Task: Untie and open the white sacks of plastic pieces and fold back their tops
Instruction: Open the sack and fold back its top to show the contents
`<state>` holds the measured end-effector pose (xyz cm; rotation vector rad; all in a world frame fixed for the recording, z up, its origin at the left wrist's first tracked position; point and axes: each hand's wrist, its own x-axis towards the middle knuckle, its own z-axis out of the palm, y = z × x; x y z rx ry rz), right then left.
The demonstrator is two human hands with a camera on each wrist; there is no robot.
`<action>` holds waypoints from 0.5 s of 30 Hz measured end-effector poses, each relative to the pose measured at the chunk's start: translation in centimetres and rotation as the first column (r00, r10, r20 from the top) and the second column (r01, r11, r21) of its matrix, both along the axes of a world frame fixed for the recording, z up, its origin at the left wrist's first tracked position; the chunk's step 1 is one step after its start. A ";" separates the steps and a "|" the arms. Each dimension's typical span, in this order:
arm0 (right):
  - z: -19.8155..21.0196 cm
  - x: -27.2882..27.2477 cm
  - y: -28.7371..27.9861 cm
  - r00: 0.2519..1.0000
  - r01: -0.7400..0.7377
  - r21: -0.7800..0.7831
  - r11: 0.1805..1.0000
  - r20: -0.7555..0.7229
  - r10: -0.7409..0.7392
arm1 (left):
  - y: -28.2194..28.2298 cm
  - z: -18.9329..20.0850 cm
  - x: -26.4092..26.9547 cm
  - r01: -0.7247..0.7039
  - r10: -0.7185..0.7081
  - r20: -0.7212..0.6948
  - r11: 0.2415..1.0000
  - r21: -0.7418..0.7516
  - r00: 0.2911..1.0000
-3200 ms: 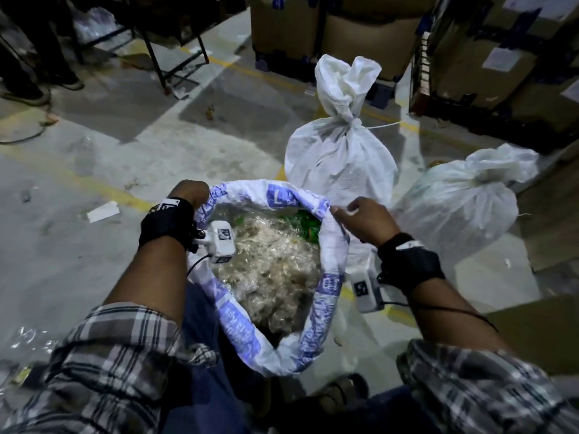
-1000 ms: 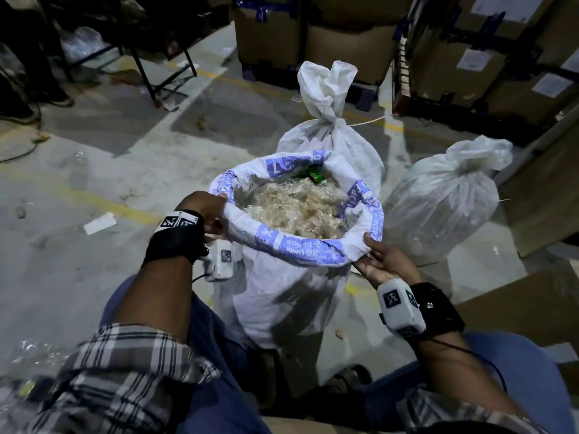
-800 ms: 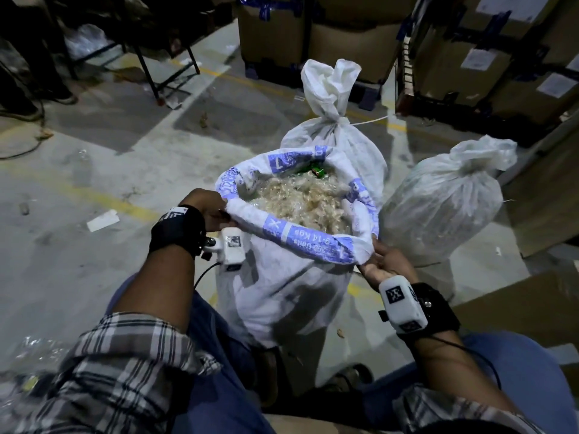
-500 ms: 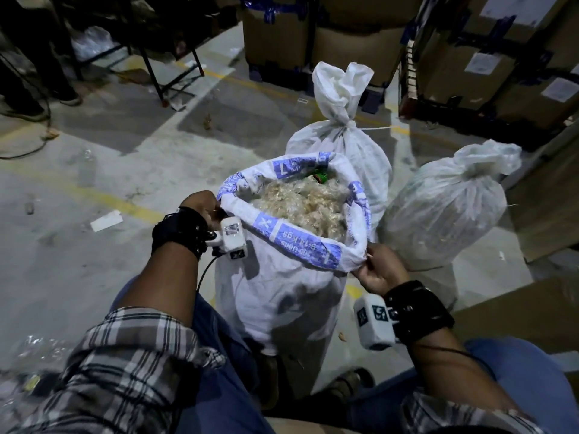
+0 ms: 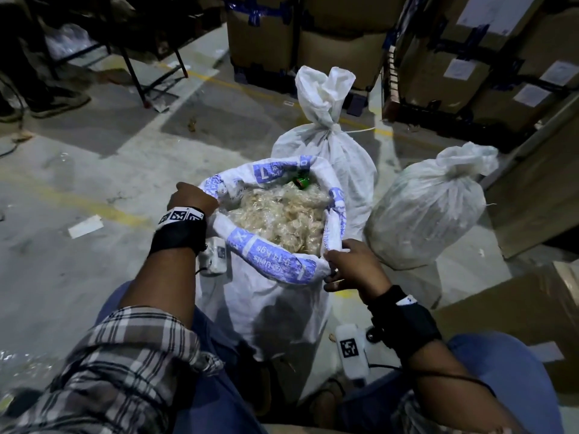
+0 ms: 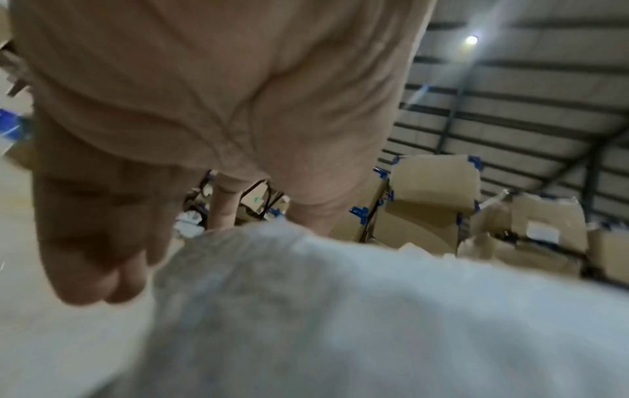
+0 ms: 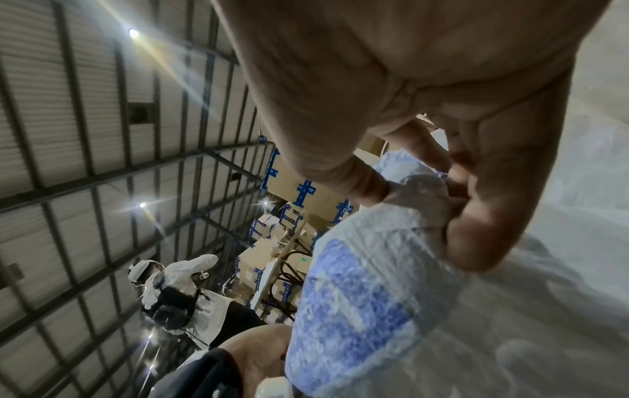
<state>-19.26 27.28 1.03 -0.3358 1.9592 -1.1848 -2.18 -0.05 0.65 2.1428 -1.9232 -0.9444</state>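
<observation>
An open white sack (image 5: 266, 308) stands between my knees, its top rolled back into a rim (image 5: 269, 258) with blue print. Pale plastic pieces (image 5: 282, 217) fill it, with a green piece (image 5: 301, 182) at the far side. My left hand (image 5: 192, 195) grips the rim on the left; in the left wrist view the curled fingers (image 6: 102, 264) lie against the white fabric (image 6: 340, 309). My right hand (image 5: 347, 267) pinches the near right of the rim, seen close in the right wrist view with the rolled rim (image 7: 367, 282) in its fingers (image 7: 490, 215). Two tied white sacks (image 5: 326, 142) (image 5: 429, 205) stand behind.
Stacked cardboard boxes (image 5: 344, 42) and a pallet of boxes (image 5: 470, 57) line the back. Another box (image 5: 517, 308) sits at my right. A metal frame (image 5: 141, 73) and someone's shoes (image 5: 56, 103) are at far left. Another person (image 7: 183, 296) stands nearby.
The sack went from tilted toward me to upright. Both hands kept working round the rolled rim; my right hand turned from palm-up under the rim to pinching it from the side.
</observation>
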 end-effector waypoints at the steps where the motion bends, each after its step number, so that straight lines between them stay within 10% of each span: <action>1: -0.1 0.0 -0.2 1.000 0.000 0.007 1.000 -0.025 0.000 | -0.2 0.1 0.1 0.040 -0.040 -0.027 0.999 0.017 0.999; 7: -1.3 -0.3 0.2 0.992 0.101 -0.074 0.992 -0.066 -0.106 | -0.6 2.0 1.2 0.459 -0.466 0.013 0.877 0.143 0.885; 15: -2.3 0.8 -0.5 0.976 -0.031 0.023 0.999 -0.214 0.035 | -0.6 1.9 2.1 0.483 -0.492 0.089 0.869 0.110 0.866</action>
